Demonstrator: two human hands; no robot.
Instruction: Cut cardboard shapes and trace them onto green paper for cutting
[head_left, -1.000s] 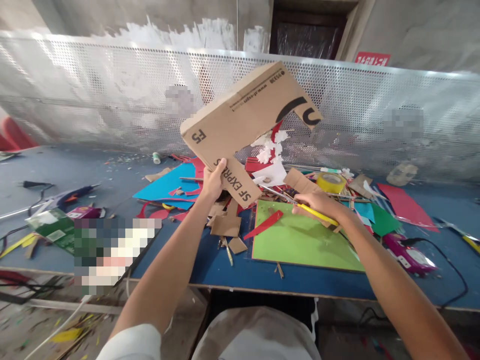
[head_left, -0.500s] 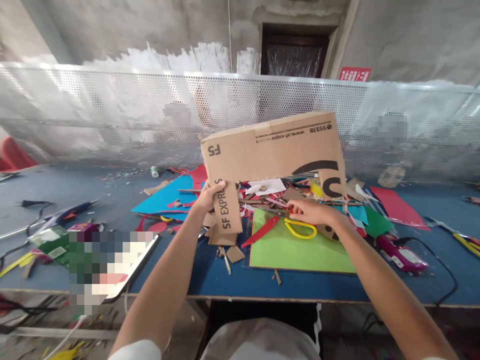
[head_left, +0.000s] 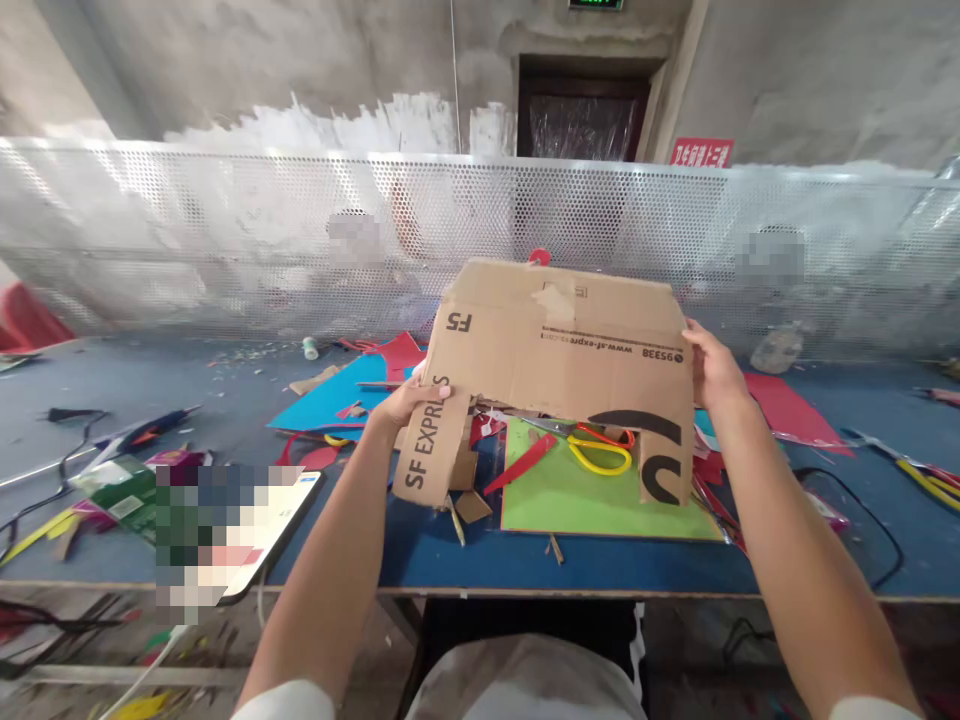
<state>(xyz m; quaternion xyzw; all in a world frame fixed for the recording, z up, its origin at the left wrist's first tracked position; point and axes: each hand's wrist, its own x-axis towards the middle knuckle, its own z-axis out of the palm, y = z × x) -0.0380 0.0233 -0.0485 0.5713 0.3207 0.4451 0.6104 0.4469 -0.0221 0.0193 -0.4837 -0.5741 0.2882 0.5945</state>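
Note:
Between both hands I hold up a cut cardboard piece (head_left: 570,340) with printed lettering, its two legs hanging down and its top folded back. My left hand (head_left: 412,400) is closed on its left leg, thumb on the printed face. My right hand (head_left: 712,365) grips the right edge near the top corner, most fingers behind it. Below the gap between the legs, scissors (head_left: 600,455) with yellow and orange handles lie on a light green sheet (head_left: 570,505). A red paper strip (head_left: 520,463) lies beside them.
Blue card (head_left: 322,390) and paper scraps spread behind the cardboard. A phone (head_left: 277,520) with a cable lies front left. Pliers (head_left: 911,470) rest at the right on the blue table (head_left: 225,375). A perforated metal screen (head_left: 262,240) stands along the back.
My right hand has let go of the scissors, leaving them on the green sheet, and moved up to the cardboard's right edge. The cardboard has tilted, showing more of its top flap.

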